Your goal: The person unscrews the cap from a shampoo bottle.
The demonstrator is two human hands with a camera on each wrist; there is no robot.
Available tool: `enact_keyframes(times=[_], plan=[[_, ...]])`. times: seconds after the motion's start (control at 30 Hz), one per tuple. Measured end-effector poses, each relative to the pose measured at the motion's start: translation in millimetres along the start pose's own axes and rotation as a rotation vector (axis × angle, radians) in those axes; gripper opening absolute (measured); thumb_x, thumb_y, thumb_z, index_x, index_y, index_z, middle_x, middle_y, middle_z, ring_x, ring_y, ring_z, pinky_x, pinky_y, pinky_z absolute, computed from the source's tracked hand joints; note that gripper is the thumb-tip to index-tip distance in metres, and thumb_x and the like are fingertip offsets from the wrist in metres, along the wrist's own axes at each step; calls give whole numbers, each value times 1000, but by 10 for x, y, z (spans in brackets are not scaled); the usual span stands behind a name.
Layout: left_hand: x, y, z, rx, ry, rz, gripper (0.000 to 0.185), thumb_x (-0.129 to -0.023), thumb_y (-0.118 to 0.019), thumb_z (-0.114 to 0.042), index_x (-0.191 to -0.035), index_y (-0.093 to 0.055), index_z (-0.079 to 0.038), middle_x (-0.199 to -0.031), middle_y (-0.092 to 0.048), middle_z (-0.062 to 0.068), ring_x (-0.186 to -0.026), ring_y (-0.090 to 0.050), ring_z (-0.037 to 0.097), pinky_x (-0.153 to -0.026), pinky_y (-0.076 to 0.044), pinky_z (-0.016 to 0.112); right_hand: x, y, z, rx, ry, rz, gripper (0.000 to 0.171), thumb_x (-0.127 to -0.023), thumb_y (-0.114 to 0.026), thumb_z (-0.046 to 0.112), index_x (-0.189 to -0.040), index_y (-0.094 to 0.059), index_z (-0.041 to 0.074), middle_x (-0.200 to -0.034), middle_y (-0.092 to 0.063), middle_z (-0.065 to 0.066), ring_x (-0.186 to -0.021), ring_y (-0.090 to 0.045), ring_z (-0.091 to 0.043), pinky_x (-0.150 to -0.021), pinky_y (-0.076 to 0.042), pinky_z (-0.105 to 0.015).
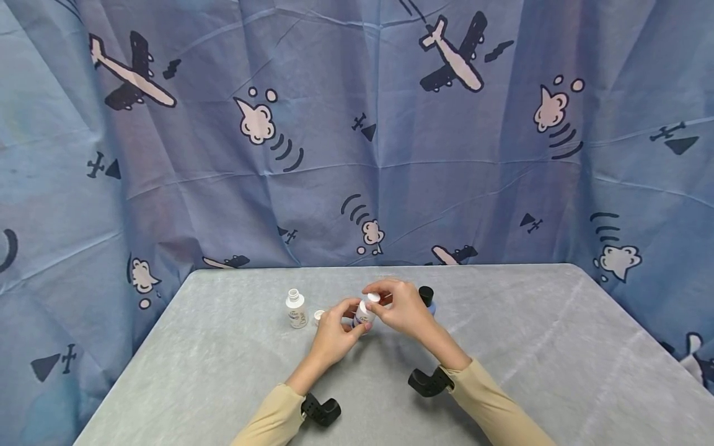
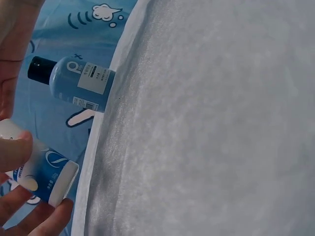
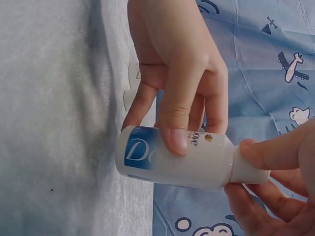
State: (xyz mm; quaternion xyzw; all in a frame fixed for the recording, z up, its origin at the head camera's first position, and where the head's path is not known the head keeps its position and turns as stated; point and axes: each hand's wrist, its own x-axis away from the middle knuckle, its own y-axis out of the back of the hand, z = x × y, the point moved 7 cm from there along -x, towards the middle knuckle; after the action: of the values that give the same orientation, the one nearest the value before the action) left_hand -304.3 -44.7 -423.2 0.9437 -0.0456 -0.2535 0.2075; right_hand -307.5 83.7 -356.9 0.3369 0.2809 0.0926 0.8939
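Note:
My left hand (image 1: 333, 334) grips a small white-and-blue Dove bottle (image 3: 172, 160) around its body, thumb on the near side and fingers on the far side. The bottle is tilted, its base close to the table. At its top, my right hand (image 1: 403, 308) pinches the white cap (image 3: 248, 168) between thumb and fingers. The cap sits against the bottle's neck. To the left stands a second white bottle (image 1: 296, 310) with a bare neck, and a loose white cap (image 1: 318, 316) lies between it and my left hand.
Behind my right hand stands a blue bottle with a black cap (image 2: 81, 81), partly hidden in the head view. A pale grey cloth covers the table (image 1: 535, 359). Beyond its far edge hangs a blue patterned curtain (image 1: 312, 186).

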Motion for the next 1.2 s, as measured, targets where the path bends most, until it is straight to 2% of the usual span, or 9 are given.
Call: enact_keyframes(times=[0.13,0.37,0.47,0.6,0.67,0.77,0.93,1.07,1.2], plan=[[8,-15,15,25,5,30,37,-81,-75,-10,-116,-62,-5,-97,-68,14,-91,-67,27,-68,-57,24,3,-21,19,-19,33,46,22,-82,-71,0,-103,-71,2,-105,-69,-13,-89,-68,-24,-74,-57,-22],[27,-34,30,4,11,74,41,-85,-72,-12,-123,-59,-2,-100,-68,15,-94,-67,28,-72,-57,22,12,-59,16,-39,67,101,29,-82,-65,-8,-109,-69,1,-111,-68,-14,-103,-66,-28,-82,-56,-26],[29,-24,31,3,17,52,42,-84,-73,-12,-121,-59,-1,-98,-68,15,-92,-68,27,-72,-58,24,16,-61,21,-31,79,97,32,-81,-64,-7,-111,-69,3,-114,-69,-13,-109,-64,-28,-87,-55,-31],[24,10,30,-18,32,-13,41,-80,-75,-13,-117,-61,-2,-94,-68,13,-86,-67,25,-68,-57,24,18,-65,26,-11,90,72,32,-81,-69,2,-113,-68,5,-118,-68,-11,-114,-62,-28,-94,-52,-41],[26,26,29,-40,42,-43,41,-78,-77,-15,-115,-62,-4,-91,-68,11,-83,-67,23,-65,-56,22,16,-67,14,-25,64,55,33,-82,-71,7,-114,-67,6,-118,-68,-11,-112,-63,-27,-94,-52,-42],[31,45,34,-64,54,-83,41,-75,-80,-16,-111,-63,-6,-87,-69,10,-80,-67,20,-63,-55,20,10,-61,-32,-52,0,13,32,-83,-73,13,-114,-66,6,-113,-69,-11,-101,-66,-25,-88,-55,-39],[44,75,42,-111,65,-137,42,-70,-84,-18,-107,-65,-9,-85,-70,7,-78,-67,17,-60,-52,17,11,-19,-87,-42,-74,-67,27,-80,-77,18,-104,-68,7,-96,-70,-8,-80,-67,-16,-73,-58,-31],[51,71,32,-130,66,-134,42,-71,-83,-17,-108,-65,-11,-89,-70,7,-80,-67,17,-60,-51,17,10,-3,-90,-26,-78,-88,21,-78,-79,16,-96,-69,8,-84,-69,-4,-70,-65,-10,-64,-54,-22],[47,48,20,-112,47,-104,40,-74,-80,-14,-111,-64,-10,-93,-69,9,-83,-67,20,-60,-52,17,1,0,-63,-26,-64,-76,21,-79,-78,14,-96,-70,5,-85,-71,-6,-70,-66,-11,-65,-54,-18]])
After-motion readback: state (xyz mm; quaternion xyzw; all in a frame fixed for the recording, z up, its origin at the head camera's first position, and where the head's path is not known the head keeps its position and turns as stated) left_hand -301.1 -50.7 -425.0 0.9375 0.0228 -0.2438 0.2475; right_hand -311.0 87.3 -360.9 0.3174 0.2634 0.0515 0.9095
